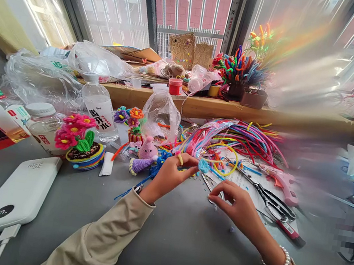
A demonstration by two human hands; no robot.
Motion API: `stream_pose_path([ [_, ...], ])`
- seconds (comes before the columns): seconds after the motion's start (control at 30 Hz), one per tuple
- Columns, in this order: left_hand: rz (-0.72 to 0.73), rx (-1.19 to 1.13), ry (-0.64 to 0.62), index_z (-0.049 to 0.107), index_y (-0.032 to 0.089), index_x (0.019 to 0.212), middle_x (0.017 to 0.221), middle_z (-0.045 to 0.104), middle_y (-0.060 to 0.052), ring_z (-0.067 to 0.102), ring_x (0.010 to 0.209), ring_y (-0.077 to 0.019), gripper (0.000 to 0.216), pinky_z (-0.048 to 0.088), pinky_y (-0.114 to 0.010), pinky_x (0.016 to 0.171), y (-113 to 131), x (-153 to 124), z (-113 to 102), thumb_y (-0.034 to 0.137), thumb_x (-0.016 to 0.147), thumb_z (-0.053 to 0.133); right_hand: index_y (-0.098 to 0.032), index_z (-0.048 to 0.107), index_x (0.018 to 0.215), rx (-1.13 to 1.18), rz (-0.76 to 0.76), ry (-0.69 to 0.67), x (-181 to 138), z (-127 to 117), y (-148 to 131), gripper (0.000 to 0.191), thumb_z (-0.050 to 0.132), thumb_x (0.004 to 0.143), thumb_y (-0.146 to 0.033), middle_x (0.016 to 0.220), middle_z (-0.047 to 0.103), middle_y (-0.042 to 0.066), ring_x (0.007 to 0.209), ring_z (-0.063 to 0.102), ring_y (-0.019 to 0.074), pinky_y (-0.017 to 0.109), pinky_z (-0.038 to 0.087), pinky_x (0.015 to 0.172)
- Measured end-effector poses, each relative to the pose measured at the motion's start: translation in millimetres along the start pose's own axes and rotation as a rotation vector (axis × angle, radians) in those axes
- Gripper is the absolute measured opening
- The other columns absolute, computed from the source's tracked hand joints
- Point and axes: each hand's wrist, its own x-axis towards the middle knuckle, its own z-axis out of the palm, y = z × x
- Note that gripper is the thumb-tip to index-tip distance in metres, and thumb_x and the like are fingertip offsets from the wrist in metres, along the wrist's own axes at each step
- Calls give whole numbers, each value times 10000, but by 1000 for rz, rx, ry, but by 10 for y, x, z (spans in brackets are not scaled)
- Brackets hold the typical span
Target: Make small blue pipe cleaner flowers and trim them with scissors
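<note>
In the head view, at the middle of the frame, the left hand (170, 174) pinches a small light-blue fuzzy piece (204, 166) between thumb and fingertips, held just above the grey table (178, 246). Just to its right, the right hand (235, 205) rests on the table with fingers curled narrow around something thin; what it is cannot be told. Scissors (270, 200) lie just right of that hand, near a pink glue gun (285, 184). Coloured pipe cleaners (247, 137) spread behind. A white power bank (17, 196) sits at lower left.
</note>
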Motion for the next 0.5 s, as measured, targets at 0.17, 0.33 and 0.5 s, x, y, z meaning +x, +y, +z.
stream_pose_path([
  [0.17, 154, 50, -54, 627, 125, 757, 795, 633, -59, 568, 774, -150, 140, 435, -259, 737, 22, -33, 30, 248, 734, 564, -192, 603, 713, 220, 82, 249, -26, -163, 15, 179, 581, 751, -366, 735, 573, 21, 614, 484, 129, 248, 391, 531],
  [0.33, 261, 56, -90, 623, 129, 752, 793, 634, -58, 569, 762, -142, 133, 435, -257, 719, 28, -69, 87, 248, 738, 566, -188, 595, 718, 287, 28, 423, -81, -154, -55, 141, 581, 763, -321, 749, 552, 26, 664, 505, 135, 246, 401, 533],
  [0.5, 309, 63, -142, 634, 131, 753, 757, 636, -48, 567, 723, -127, 130, 438, -243, 693, 50, -90, 132, 245, 735, 574, -194, 601, 733, 166, -99, 518, -151, -122, -188, 60, 578, 771, -233, 730, 543, 14, 605, 470, 110, 242, 401, 526],
])
